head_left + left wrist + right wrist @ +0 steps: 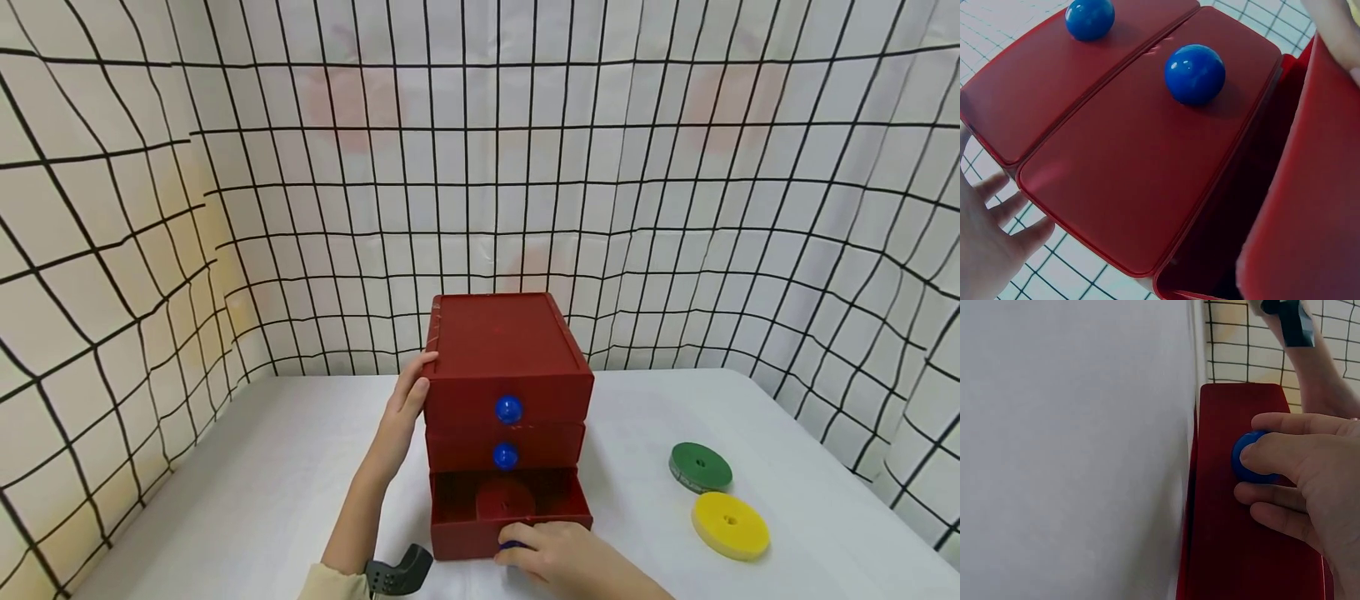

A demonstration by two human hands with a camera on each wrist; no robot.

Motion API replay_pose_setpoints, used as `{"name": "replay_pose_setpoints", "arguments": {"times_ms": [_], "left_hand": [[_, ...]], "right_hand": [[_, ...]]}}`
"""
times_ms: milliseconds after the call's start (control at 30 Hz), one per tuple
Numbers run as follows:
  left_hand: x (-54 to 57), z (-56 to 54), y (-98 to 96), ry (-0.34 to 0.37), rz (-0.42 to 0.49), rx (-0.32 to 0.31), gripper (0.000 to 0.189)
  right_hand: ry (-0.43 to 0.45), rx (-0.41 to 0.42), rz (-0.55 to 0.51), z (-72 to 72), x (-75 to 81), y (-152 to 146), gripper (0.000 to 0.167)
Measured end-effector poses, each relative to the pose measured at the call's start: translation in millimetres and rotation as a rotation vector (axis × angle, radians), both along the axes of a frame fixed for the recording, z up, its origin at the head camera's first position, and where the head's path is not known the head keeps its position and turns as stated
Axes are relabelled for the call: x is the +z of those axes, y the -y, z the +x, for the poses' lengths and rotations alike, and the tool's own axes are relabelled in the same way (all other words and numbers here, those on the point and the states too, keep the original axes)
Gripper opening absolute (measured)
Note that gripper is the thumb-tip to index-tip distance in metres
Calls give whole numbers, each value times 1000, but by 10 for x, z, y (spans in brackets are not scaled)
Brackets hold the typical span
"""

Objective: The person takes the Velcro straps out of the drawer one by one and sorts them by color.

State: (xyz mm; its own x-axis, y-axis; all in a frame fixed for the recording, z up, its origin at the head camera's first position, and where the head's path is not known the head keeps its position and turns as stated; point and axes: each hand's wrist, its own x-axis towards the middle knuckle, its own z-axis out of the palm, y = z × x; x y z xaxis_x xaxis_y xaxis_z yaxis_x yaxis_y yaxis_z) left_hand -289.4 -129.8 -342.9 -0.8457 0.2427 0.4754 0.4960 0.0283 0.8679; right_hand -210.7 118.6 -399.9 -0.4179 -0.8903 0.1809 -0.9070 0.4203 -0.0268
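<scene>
A dark red drawer cabinet (pixel 495 333) stands on the white table, with blue round knobs on its drawers. Its bottom drawer (pixel 457 542) is pulled out, and a red disc (pixel 506 498) lies inside. My right hand (pixel 555 554) has its fingers around that drawer's blue knob (pixel 1244 459), partly covering it. Against the cabinet's left side rests my left hand (pixel 401 412), fingers extended and fingertips by the top edge. In the left wrist view, the upper knob (pixel 1090 19) and middle knob (pixel 1195 74) sit on shut drawers.
On the table to the right lie a green disc (pixel 701 467) and a yellow disc (pixel 731 525), each with a small central hole. A black grid net (pixel 495 183) over white cloth surrounds the table at the back and sides.
</scene>
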Motion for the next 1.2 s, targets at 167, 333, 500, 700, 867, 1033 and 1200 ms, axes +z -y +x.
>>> {"name": "replay_pose_setpoints", "arguments": {"times_ms": [167,333,500,700,867,1033,1200], "left_hand": [[-9,1,3,3,-1,2,38],[-11,-5,1,-4,3,0,38],[-8,-20,6,-15,4,-5,37],[-13,-21,12,-9,4,-4,38],[-4,-18,10,-6,3,2,37],[0,-18,7,3,0,7,37],[-3,-18,0,8,0,10,37]], "right_hand": [[-10,60,-21,35,-14,-21,32],[9,82,-8,78,-17,-46,31],[4,92,-10,118,-15,-56,33],[-8,89,7,179,-26,-75,38],[-80,91,66,241,-4,-62,47],[-139,105,116,285,9,-53,51],[-141,104,60,334,-26,-72,45]]}}
